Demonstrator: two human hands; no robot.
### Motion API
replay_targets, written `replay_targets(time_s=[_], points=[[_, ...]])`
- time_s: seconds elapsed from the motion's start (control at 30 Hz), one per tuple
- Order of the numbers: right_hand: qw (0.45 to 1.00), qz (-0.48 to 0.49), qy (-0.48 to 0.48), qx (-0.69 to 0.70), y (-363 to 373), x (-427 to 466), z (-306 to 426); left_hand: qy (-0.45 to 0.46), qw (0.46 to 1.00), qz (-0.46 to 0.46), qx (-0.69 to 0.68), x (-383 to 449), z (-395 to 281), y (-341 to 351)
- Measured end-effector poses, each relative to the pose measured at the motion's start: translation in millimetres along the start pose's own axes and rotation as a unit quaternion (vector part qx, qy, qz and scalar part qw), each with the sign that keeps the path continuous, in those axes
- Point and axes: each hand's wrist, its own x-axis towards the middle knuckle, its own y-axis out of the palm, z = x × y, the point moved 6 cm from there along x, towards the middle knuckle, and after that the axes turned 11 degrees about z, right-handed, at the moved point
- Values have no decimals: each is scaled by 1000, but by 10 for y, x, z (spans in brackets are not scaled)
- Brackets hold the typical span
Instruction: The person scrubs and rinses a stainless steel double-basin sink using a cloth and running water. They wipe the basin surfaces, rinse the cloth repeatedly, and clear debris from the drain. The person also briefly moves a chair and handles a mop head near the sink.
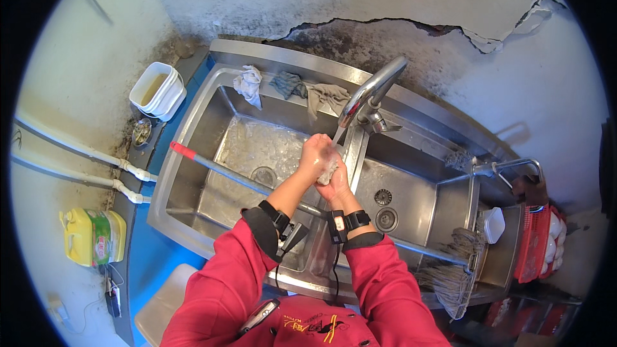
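Water runs from a chrome faucet onto my two hands, which are pressed together above the left basin of a stainless steel sink. My left hand has its fingers closely together beside the stream. My right hand lies against it, lower and to the right. Something pale and wet, perhaps foam or a scrubber, shows between the palms; what it is I cannot tell. A mop's metal handle with a red end crosses the basins beneath my forearms.
Several cloths lie on the sink's back ledge. The mop head rests at the right. White tubs and a yellow jug stand left. A red plastic basket holds white items at the far right.
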Motion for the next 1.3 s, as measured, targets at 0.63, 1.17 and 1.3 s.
replay_targets(time_s=[0.63,1.17,1.3], points=[[763,-201,-96,-606,211,61,561,55,414,315,852,-391,267,336],[642,-61,-111,-756,299,99,454,118,408,332,842,-25,526,395],[657,-70,-115,-742,149,380,635,94,394,360,840,-32,592,463]])
